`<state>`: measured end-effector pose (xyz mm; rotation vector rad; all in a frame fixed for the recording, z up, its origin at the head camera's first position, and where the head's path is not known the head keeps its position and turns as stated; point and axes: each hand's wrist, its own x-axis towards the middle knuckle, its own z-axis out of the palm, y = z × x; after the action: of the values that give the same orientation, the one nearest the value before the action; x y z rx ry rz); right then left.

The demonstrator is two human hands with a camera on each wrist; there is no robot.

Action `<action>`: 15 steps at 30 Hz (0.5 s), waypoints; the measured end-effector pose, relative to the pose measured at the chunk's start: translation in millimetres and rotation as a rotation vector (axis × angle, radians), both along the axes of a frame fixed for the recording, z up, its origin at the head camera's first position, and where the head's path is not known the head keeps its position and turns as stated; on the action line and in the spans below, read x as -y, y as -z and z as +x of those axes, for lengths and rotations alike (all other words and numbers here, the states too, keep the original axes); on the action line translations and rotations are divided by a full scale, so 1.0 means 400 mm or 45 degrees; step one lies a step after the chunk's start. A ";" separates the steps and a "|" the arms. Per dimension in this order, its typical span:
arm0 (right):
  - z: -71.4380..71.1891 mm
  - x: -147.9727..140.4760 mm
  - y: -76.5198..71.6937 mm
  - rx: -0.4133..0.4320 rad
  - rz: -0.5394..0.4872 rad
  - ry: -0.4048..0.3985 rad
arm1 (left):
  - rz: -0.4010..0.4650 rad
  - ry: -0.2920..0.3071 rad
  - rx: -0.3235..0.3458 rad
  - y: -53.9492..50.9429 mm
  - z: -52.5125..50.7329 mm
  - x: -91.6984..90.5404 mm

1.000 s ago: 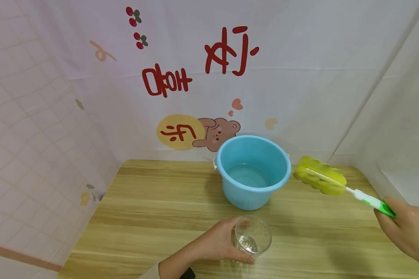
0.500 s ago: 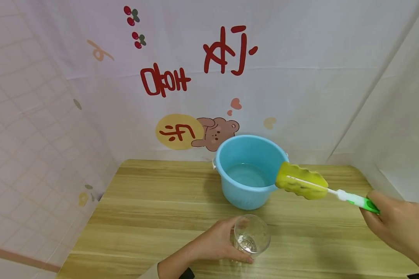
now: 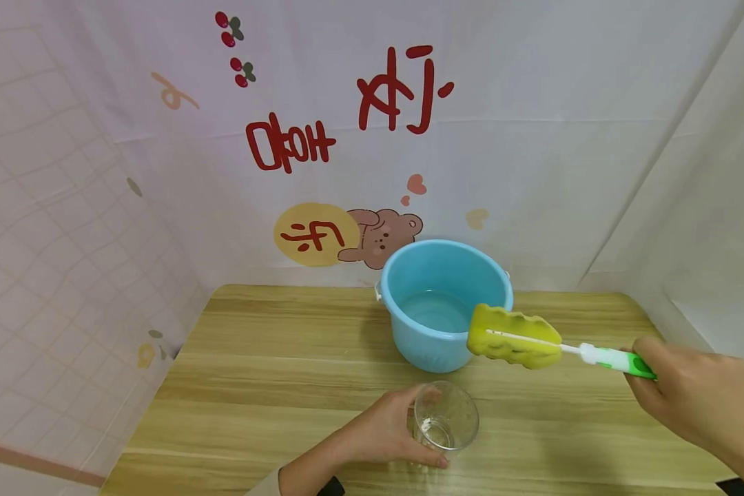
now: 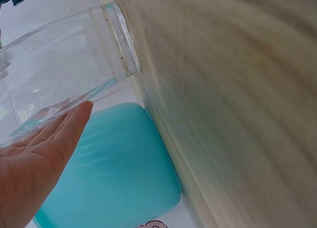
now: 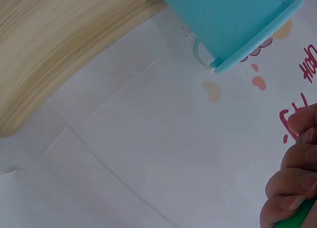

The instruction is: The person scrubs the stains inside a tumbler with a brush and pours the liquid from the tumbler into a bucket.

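Note:
My left hand (image 3: 381,430) grips a clear drinking glass (image 3: 449,413) from its left side, thumb in front and fingers behind. In the left wrist view the base of the glass (image 4: 116,39) is at the wooden tabletop, with the fingers lying along its side. My right hand (image 3: 697,389) holds a sponge cup brush (image 3: 514,339) by its white and green handle. The yellow sponge head is in the air, overlapping the front right of the blue bucket (image 3: 430,351) in the head view. Curled fingers (image 5: 292,181) wrap the green handle end in the right wrist view.
Water lies in the bottom of the bucket, which stands at the back of the wooden table (image 3: 266,365). Behind it hangs a white printed sheet (image 3: 533,124) with red characters and a bear. White cloth also covers both sides.
My right hand has moved left, carrying the brush from beside the bucket to in front of its right rim. The left hand and glass have stayed in place.

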<state>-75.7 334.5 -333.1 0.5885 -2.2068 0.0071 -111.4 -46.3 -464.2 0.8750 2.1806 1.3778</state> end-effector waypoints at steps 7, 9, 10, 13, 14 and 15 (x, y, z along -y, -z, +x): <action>0.006 0.014 -0.012 0.036 0.085 -0.060 | -0.002 -0.002 -0.001 -0.001 0.000 0.001; 0.007 0.019 -0.015 0.050 0.111 -0.081 | 0.002 -0.006 0.007 -0.002 0.001 0.001; 0.007 0.022 -0.017 0.053 0.124 -0.088 | 0.008 -0.006 0.013 -0.002 0.001 0.001; 0.006 0.029 -0.020 0.050 0.151 -0.110 | 0.019 -0.007 0.023 -0.003 0.001 0.001; 0.005 0.030 -0.021 0.047 0.158 -0.116 | 0.021 -0.007 0.021 -0.003 0.001 0.001; 0.004 0.032 -0.021 0.046 0.166 -0.120 | 0.027 -0.004 0.020 -0.003 0.001 0.002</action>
<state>-74.1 321.9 -324.7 0.7697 -2.2242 -0.0778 -111.0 -46.9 -463.0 0.8661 2.1607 1.4065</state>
